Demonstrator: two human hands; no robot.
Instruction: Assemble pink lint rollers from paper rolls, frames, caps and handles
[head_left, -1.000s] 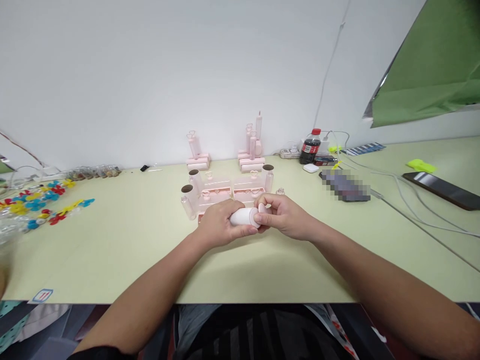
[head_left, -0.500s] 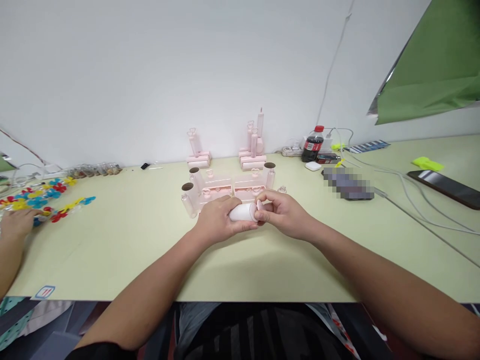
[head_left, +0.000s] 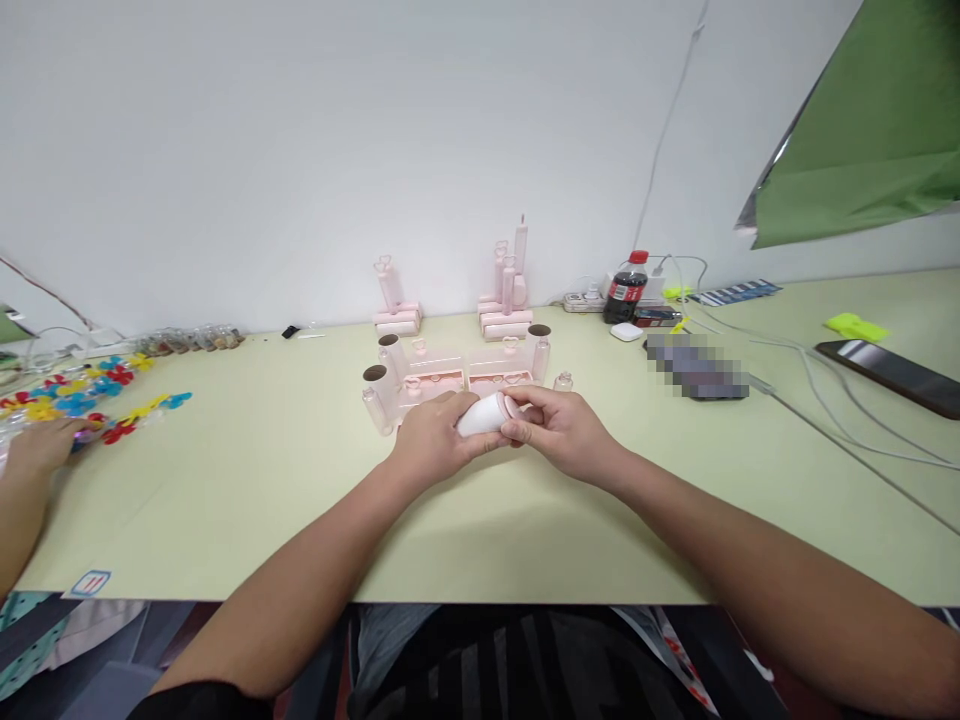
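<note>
Over the front middle of the table, my left hand (head_left: 426, 437) is closed around a white cylinder (head_left: 481, 416) lying nearly level. At the cylinder's right end, my right hand (head_left: 564, 428) pinches a thin pale-pink round piece (head_left: 513, 408), which is tilted against that end. Whether it is seated there I cannot tell. Just beyond my hands are two shallow pink boxes (head_left: 444, 380) with heart-shaped pieces in and around them. Pale cylinders with brown tops (head_left: 376, 374) stand to the left, beside small clear bottles (head_left: 379, 412). A small clear bottle (head_left: 563, 382) is beyond my right hand.
Pink boxes with heart-topped tubes (head_left: 506, 320) stand by the wall. On the right are a cola bottle (head_left: 627, 290), a white case (head_left: 625, 332), cables and a phone (head_left: 892, 375). At far left, another person's hand (head_left: 37, 445) touches colourful plastic flower pieces (head_left: 120, 430).
The cylinder's right end has tipped slightly up and away. The pink round piece now lies closer against that end, and my right hand has shifted a little left.
</note>
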